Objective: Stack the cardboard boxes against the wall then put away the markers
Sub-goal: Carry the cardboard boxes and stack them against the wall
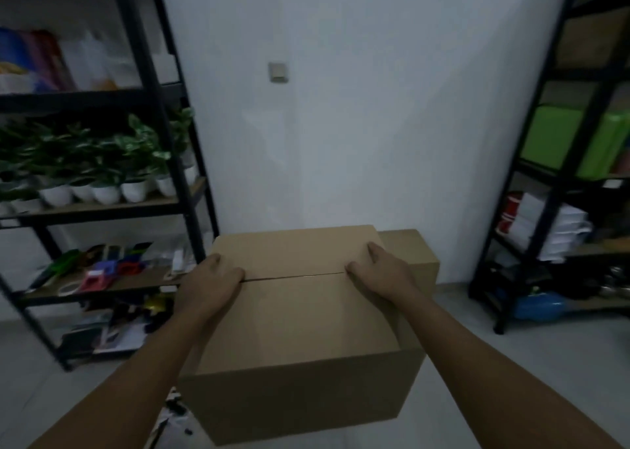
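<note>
With the left hand (211, 283) and right hand (381, 273) pressing flat, fingers nearly straight, on the large brown cardboard box (300, 339) near the white wall (358, 125), slide it squarely flush beside the smaller brown cardboard box (414, 257).

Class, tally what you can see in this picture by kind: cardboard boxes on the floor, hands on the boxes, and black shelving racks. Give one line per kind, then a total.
Cardboard boxes: 2, the near box and the box behind it by the wall
Hands: 2, the left hand and the right hand, both on the near box
Black racks: 2, the left rack and the right rack
Total: 6
</note>
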